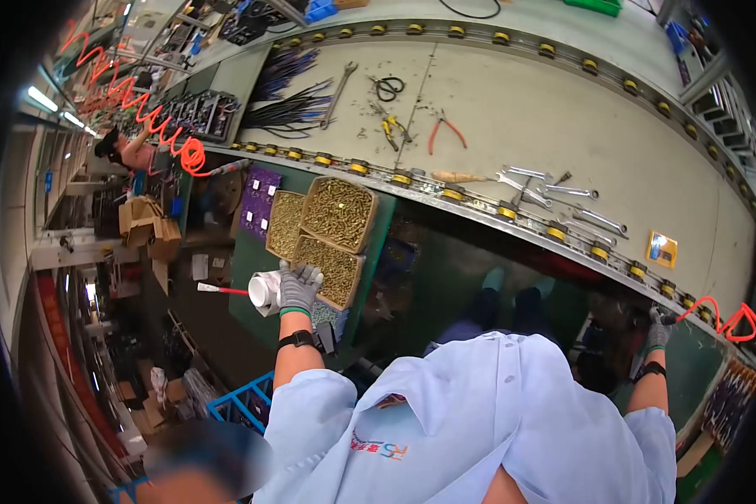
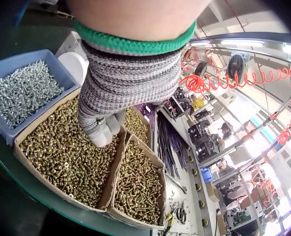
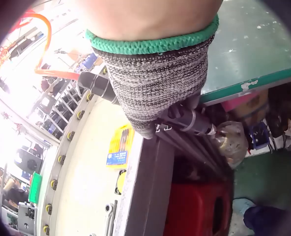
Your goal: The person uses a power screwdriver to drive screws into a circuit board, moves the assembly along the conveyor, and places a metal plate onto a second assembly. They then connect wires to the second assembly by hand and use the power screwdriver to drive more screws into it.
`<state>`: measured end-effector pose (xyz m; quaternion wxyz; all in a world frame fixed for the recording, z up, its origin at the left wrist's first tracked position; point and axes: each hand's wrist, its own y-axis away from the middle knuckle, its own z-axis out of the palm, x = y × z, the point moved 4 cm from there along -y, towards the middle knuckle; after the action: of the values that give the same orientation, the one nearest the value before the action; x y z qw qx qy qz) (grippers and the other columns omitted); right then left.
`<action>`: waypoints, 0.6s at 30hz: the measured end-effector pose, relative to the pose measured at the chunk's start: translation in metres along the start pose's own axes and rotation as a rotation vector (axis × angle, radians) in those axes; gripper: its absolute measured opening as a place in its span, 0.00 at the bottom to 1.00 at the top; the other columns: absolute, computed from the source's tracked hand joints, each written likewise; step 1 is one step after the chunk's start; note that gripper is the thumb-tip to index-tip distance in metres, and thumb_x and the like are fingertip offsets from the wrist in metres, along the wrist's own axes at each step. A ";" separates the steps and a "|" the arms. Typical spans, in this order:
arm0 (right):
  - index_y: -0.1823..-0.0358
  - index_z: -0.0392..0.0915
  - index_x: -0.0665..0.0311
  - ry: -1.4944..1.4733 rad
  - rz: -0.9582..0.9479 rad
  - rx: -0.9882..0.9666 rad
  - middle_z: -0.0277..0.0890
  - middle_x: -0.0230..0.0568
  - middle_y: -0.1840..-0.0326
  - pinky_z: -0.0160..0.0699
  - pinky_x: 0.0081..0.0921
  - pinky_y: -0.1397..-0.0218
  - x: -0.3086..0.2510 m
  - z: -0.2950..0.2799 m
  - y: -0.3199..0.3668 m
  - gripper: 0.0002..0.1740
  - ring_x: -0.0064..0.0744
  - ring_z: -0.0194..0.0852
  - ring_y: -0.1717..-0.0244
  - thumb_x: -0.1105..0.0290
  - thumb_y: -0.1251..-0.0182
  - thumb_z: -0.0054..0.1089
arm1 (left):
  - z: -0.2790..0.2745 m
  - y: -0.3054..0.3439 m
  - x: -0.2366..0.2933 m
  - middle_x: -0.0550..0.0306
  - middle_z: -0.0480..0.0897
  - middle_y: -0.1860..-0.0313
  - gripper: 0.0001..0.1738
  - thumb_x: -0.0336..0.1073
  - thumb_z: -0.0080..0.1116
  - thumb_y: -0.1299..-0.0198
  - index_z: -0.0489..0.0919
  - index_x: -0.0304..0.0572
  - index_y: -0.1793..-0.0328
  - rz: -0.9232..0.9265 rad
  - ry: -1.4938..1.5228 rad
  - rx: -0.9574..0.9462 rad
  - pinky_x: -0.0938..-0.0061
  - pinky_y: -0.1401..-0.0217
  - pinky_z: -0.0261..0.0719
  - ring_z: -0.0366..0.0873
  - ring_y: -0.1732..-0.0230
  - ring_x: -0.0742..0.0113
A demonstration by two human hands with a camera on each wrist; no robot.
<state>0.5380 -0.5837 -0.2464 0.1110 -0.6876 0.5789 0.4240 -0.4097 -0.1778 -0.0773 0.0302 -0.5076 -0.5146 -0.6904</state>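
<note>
My gloved left hand (image 1: 301, 287) reaches over the near edge of the cardboard boxes of brass-coloured screws (image 2: 67, 152). Its fingers point down close over the screws, loosely bent and partly hidden by the glove's back. Beside it stand a white round container (image 1: 263, 291) and a blue bin (image 2: 62, 69) of silver screws. At the far right, by the conveyor's edge, my gloved right hand (image 3: 158, 88) grips a black air screwdriver (image 3: 197, 123). An orange hose (image 3: 59, 73) leads to its rear end, and its tip points away from the conveyor.
Wrenches (image 1: 571, 191), red-handled pliers (image 1: 445, 134) and black cables (image 1: 290, 113) lie on the conveyor table, rimmed by rollers (image 1: 454, 193). A yellow packet (image 1: 662, 249) is near the right hand. A red stool (image 3: 194, 209) stands below. Another person (image 1: 134, 151) is at the far left.
</note>
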 end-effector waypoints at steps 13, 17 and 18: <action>0.56 0.81 0.63 0.010 -0.036 -0.164 0.85 0.40 0.56 0.81 0.37 0.49 -0.072 0.024 0.096 0.16 0.40 0.82 0.55 0.74 0.49 0.66 | 0.063 -0.060 0.016 0.42 0.62 0.20 0.35 0.56 0.39 0.25 0.60 0.47 0.18 0.320 -0.371 -0.427 0.53 0.20 0.55 0.61 0.22 0.49; 0.36 0.77 0.60 0.330 -0.265 -0.182 0.83 0.53 0.47 0.80 0.40 0.40 -0.141 0.001 0.128 0.32 0.51 0.83 0.47 0.72 0.47 0.63 | 0.176 -0.077 -0.021 0.46 0.74 0.28 0.35 0.57 0.53 0.29 0.69 0.42 0.24 0.322 -0.647 -0.435 0.52 0.28 0.66 0.71 0.28 0.49; 0.35 0.76 0.61 0.366 -0.193 -0.220 0.83 0.54 0.45 0.80 0.41 0.39 -0.153 -0.008 0.129 0.33 0.51 0.83 0.45 0.73 0.48 0.63 | 0.200 -0.049 -0.025 0.44 0.70 0.24 0.32 0.54 0.51 0.26 0.64 0.57 0.19 0.090 -0.569 -0.627 0.53 0.27 0.67 0.68 0.27 0.38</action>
<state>0.4311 -0.5207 -0.0885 -0.0313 -0.8131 0.4712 0.3403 -0.2910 -0.0191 -0.1378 -0.2387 -0.6846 -0.2449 -0.6438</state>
